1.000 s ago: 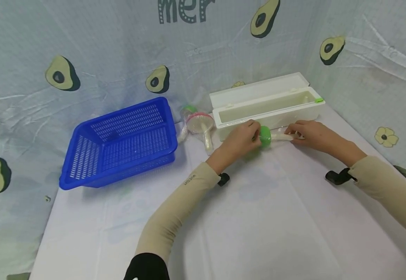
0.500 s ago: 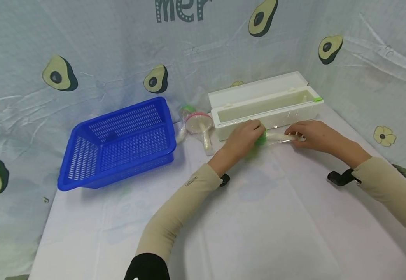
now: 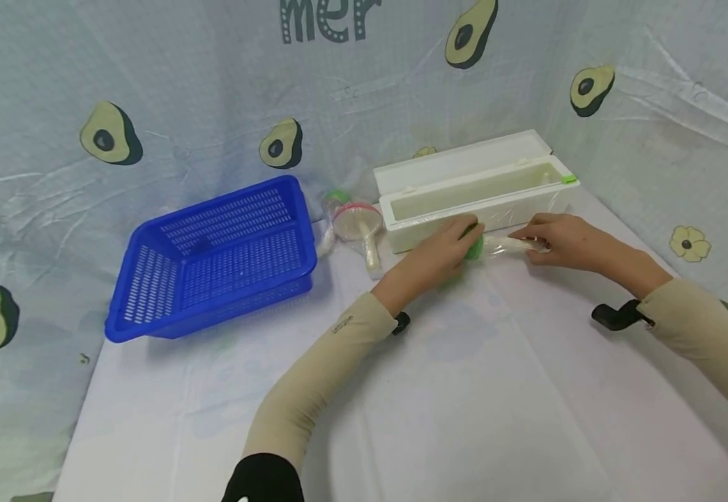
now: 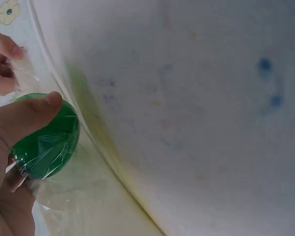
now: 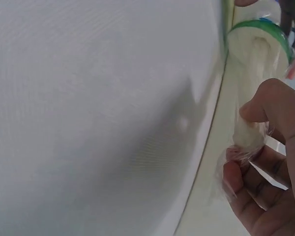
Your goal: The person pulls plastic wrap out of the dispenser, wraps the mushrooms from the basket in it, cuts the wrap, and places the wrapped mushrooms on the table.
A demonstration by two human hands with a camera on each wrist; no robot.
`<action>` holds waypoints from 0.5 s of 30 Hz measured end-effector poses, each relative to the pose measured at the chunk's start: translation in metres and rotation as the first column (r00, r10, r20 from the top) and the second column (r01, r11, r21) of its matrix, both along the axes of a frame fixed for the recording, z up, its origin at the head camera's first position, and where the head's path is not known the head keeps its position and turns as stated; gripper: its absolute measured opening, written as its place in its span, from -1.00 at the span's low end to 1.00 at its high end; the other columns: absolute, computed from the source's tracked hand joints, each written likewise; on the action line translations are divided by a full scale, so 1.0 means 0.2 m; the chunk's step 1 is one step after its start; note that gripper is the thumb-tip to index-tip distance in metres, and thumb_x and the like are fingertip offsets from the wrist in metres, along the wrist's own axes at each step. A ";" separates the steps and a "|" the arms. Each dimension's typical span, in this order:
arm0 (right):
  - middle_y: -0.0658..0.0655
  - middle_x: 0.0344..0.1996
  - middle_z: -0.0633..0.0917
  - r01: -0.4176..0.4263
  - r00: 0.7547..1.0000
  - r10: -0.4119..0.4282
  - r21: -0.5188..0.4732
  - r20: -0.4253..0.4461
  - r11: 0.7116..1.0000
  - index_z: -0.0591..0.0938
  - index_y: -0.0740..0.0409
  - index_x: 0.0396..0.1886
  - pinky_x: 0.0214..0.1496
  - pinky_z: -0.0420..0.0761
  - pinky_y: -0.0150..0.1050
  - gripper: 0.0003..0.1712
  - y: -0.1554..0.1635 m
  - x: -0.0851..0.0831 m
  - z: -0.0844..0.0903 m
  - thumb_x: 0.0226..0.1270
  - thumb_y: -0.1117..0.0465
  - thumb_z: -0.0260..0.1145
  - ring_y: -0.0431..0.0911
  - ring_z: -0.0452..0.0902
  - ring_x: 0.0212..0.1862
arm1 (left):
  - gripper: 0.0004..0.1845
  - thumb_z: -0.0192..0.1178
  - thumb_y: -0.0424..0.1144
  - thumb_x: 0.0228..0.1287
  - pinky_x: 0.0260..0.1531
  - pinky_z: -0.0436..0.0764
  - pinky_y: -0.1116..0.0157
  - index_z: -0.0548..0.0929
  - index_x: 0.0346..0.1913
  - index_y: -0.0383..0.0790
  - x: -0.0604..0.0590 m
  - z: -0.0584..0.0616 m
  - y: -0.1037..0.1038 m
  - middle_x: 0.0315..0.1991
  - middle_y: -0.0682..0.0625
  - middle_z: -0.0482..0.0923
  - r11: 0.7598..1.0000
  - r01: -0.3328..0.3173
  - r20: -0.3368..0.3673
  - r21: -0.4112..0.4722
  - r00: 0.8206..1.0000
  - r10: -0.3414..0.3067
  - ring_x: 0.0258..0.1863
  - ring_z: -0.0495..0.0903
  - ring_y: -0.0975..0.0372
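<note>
A toy mushroom with a green cap (image 3: 474,246) and a pale stem (image 3: 510,245) lies wrapped in clear film just in front of the white cling-film box (image 3: 527,202). My left hand (image 3: 442,247) grips the green cap (image 4: 46,135), thumb over its top. My right hand (image 3: 561,239) pinches the film-covered stem end (image 5: 248,132) between thumb and fingers. Clear film stretches from the box's front edge down over the toy.
A blue perforated basket (image 3: 213,258) stands at the left. Between it and the box lie two film-wrapped toy mushrooms, one with a pink rim (image 3: 358,222) and a green one (image 3: 339,196) behind. The box's lid (image 3: 464,162) is open toward the back wall.
The green cap has turned and moved a little toward the box, and my left hand now covers more of it. My right hand has stayed on the stem.
</note>
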State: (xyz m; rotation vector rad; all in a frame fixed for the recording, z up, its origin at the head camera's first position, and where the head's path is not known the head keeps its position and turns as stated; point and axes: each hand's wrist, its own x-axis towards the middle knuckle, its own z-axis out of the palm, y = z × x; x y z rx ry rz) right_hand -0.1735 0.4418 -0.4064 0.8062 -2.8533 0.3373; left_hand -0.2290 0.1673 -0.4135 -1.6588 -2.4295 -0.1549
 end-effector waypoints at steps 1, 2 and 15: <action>-0.03 -0.41 0.56 -0.006 1.000 0.006 -0.009 -0.001 1.000 0.77 0.17 0.03 -0.44 0.41 -0.28 -0.57 0.00 0.00 0.01 0.10 0.40 0.43 -0.23 0.36 -0.44 | -0.31 0.23 -0.41 0.39 0.49 0.14 0.33 0.25 0.51 -0.38 0.00 0.00 0.00 0.46 -0.23 0.22 1.000 -0.012 0.011 -0.007 1.000 0.012 0.48 0.22 0.02; -0.05 -0.42 0.55 -0.005 1.000 0.005 -0.019 0.003 1.000 0.77 0.15 0.01 -0.44 0.40 -0.29 -0.58 0.01 0.00 0.01 0.10 0.40 0.42 -0.24 0.34 -0.44 | -0.30 0.24 -0.39 0.40 0.50 0.12 0.33 0.23 0.53 -0.38 -0.01 0.00 0.00 0.48 -0.22 0.21 1.000 -0.023 0.022 -0.013 1.000 0.023 0.49 0.21 0.03; -0.03 -0.32 0.68 0.076 0.997 -0.075 -0.144 0.008 0.987 0.65 0.13 0.20 -0.37 0.51 -0.26 -0.60 0.08 0.04 0.22 0.38 0.34 0.32 -0.20 0.53 -0.34 | -0.27 0.27 -0.17 0.40 0.10 0.51 0.41 0.16 0.50 -0.18 -0.08 0.14 0.00 0.46 -0.12 0.22 0.948 -0.093 0.441 0.306 0.896 -0.055 0.15 0.51 0.16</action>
